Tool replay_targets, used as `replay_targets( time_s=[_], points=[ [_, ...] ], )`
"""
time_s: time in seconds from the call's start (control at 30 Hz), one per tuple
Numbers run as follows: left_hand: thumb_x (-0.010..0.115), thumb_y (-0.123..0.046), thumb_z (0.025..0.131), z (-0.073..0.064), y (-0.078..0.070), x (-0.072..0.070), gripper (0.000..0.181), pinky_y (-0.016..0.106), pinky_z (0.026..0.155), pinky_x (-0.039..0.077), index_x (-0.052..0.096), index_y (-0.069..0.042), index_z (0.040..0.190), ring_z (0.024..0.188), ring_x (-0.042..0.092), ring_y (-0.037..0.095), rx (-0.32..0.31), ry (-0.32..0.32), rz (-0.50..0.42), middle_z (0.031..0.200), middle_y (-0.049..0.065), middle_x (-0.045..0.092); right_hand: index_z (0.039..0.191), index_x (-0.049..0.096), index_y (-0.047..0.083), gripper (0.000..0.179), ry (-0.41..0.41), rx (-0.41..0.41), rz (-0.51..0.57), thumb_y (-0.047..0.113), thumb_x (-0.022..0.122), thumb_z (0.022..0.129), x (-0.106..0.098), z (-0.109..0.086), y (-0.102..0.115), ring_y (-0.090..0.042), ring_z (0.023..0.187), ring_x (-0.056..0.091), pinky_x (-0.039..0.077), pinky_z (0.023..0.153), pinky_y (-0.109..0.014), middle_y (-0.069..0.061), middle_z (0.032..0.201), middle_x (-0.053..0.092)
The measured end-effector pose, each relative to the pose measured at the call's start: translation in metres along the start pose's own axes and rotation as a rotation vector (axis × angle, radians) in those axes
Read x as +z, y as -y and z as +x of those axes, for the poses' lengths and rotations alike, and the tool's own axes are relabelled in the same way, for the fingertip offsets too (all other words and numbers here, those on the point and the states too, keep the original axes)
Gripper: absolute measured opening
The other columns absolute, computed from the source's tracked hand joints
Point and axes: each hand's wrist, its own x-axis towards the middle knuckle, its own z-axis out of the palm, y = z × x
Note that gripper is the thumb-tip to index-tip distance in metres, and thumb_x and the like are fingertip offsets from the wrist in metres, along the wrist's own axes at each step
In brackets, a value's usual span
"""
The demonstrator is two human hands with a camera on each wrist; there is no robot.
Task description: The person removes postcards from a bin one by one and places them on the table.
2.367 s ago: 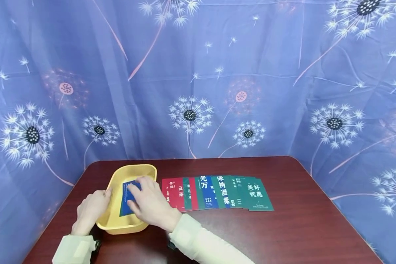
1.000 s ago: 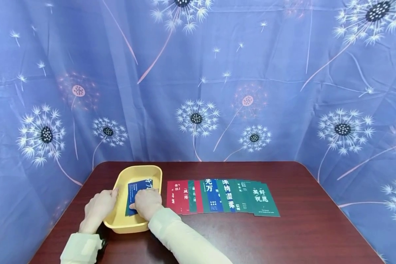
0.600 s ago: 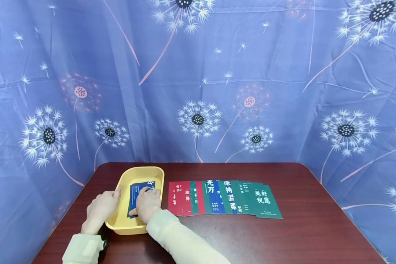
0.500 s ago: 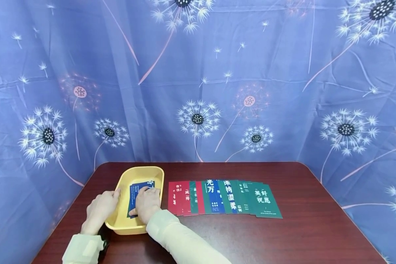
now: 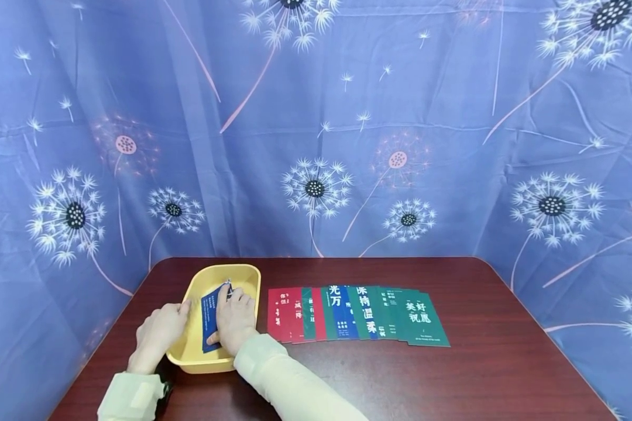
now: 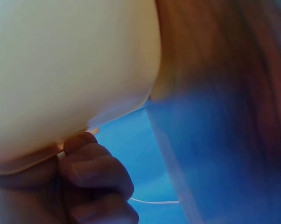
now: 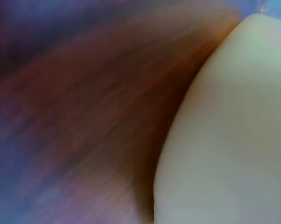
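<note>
A yellow plastic tray (image 5: 189, 345) stands at the left of the table. My left hand (image 5: 160, 333) grips its left rim; in the left wrist view, its curled fingers (image 6: 101, 175) lie against the tray's pale outer wall. Inside the tray, my right hand (image 5: 236, 318) holds a blue card (image 5: 209, 318) with white print, thumb near the lower edge and fingers over the upper right part. That card lies slanted, and the hand covers much of it. Whether other cards lie beneath it I cannot tell. The right wrist view shows only the tray's outer wall (image 7: 224, 130) and blurred tabletop.
Right of the tray, a row of overlapping red, green and blue cards (image 5: 342, 313) with white characters lies on the dark red-brown table (image 5: 484, 374). A blue curtain (image 5: 242, 193) with dandelion prints hangs behind and along both sides.
My right hand has moved from hovering over the tray to holding the blue card, whose slant has shifted in the last half second. The left hand keeps gripping the rim.
</note>
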Motion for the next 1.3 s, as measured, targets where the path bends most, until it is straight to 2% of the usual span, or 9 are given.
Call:
replay_targets(
  time_s=[0.17, 0.27, 0.43, 0.5, 0.63, 0.77, 0.93, 1.1, 1.3],
  points=[
    [0.030, -0.052, 0.103, 0.000, 0.000, -0.001, 0.059, 0.053, 0.058, 0.042, 0.069, -0.008, 0.092, 0.078, 0.061, 0.040, -0.001, -0.014, -0.003, 0.093, 0.028, 0.063, 0.155, 0.019, 0.011, 0.117, -0.014, -0.083, 0.135, 0.070, 0.072, 0.069, -0.008, -0.002, -0.003, -0.013, 0.085, 0.063, 0.044, 0.079, -0.032, 0.001, 0.099, 0.066],
    [0.031, -0.050, 0.103, -0.001, 0.001, 0.000, 0.057, 0.053, 0.057, 0.042, 0.067, -0.009, 0.086, 0.078, 0.061, 0.040, 0.004, -0.027, -0.005, 0.092, 0.027, 0.063, 0.150, 0.028, 0.007, 0.095, -0.058, -0.121, 0.223, 0.049, 0.077, 0.081, -0.013, -0.003, -0.005, -0.009, 0.074, 0.064, 0.046, 0.074, -0.031, 0.004, 0.084, 0.068],
    [0.032, -0.047, 0.103, -0.002, -0.001, 0.001, 0.054, 0.050, 0.056, 0.042, 0.062, -0.013, 0.075, 0.074, 0.061, 0.036, 0.015, -0.030, -0.005, 0.086, 0.023, 0.063, 0.115, 0.050, 0.017, 0.040, -0.178, -0.171, 0.278, 0.031, 0.073, 0.085, -0.016, -0.007, -0.009, -0.007, 0.065, 0.062, 0.039, 0.067, -0.029, 0.007, 0.073, 0.064],
    [0.032, -0.046, 0.104, -0.002, -0.001, 0.000, 0.053, 0.051, 0.056, 0.042, 0.065, -0.012, 0.080, 0.076, 0.062, 0.039, 0.019, -0.030, -0.001, 0.090, 0.025, 0.064, 0.105, 0.049, 0.020, 0.032, -0.211, -0.194, 0.292, 0.030, 0.072, 0.085, -0.020, -0.008, -0.013, -0.007, 0.067, 0.062, 0.037, 0.066, -0.030, 0.008, 0.075, 0.065],
    [0.031, -0.045, 0.104, -0.002, -0.002, -0.002, 0.055, 0.054, 0.057, 0.043, 0.070, -0.008, 0.097, 0.080, 0.062, 0.043, 0.017, -0.034, 0.005, 0.097, 0.030, 0.064, 0.103, 0.051, 0.020, 0.030, -0.222, -0.202, 0.392, 0.025, 0.073, 0.084, -0.039, -0.012, -0.030, -0.010, 0.067, 0.062, 0.041, 0.061, -0.030, 0.006, 0.077, 0.065],
    [0.030, -0.047, 0.103, -0.002, -0.002, -0.002, 0.057, 0.053, 0.057, 0.042, 0.069, -0.007, 0.095, 0.079, 0.061, 0.040, 0.005, -0.029, 0.012, 0.093, 0.028, 0.063, 0.108, 0.054, 0.019, 0.022, -0.199, -0.139, 0.631, 0.019, 0.067, 0.091, -0.059, -0.017, -0.060, -0.014, 0.065, 0.061, 0.045, 0.052, -0.030, -0.001, 0.081, 0.066],
    [0.029, -0.050, 0.103, -0.002, -0.003, -0.002, 0.057, 0.049, 0.056, 0.040, 0.062, -0.011, 0.077, 0.072, 0.059, 0.033, -0.001, -0.015, 0.007, 0.081, 0.020, 0.060, 0.115, 0.051, 0.017, 0.020, -0.228, -0.006, 0.913, 0.016, 0.060, 0.097, -0.070, -0.026, -0.111, -0.017, 0.064, 0.060, 0.044, 0.051, -0.033, -0.006, 0.083, 0.067],
    [0.028, -0.050, 0.103, -0.002, -0.002, -0.003, 0.057, 0.047, 0.055, 0.040, 0.063, -0.010, 0.083, 0.071, 0.057, 0.031, -0.007, 0.008, 0.006, 0.080, 0.019, 0.059, 0.119, 0.047, 0.012, 0.022, -0.283, 0.093, 1.034, 0.013, 0.056, 0.099, -0.070, -0.039, -0.163, -0.017, 0.064, 0.059, 0.045, 0.054, -0.034, -0.007, 0.079, 0.065],
    [0.028, -0.049, 0.103, -0.001, -0.002, -0.003, 0.058, 0.048, 0.056, 0.040, 0.066, -0.007, 0.093, 0.071, 0.057, 0.032, -0.009, 0.013, 0.009, 0.081, 0.020, 0.059, 0.111, 0.053, 0.008, 0.017, -0.306, 0.194, 1.121, 0.007, 0.060, 0.096, -0.064, -0.055, -0.231, -0.018, 0.063, 0.063, 0.050, 0.053, -0.033, -0.010, 0.082, 0.067]
  ],
)
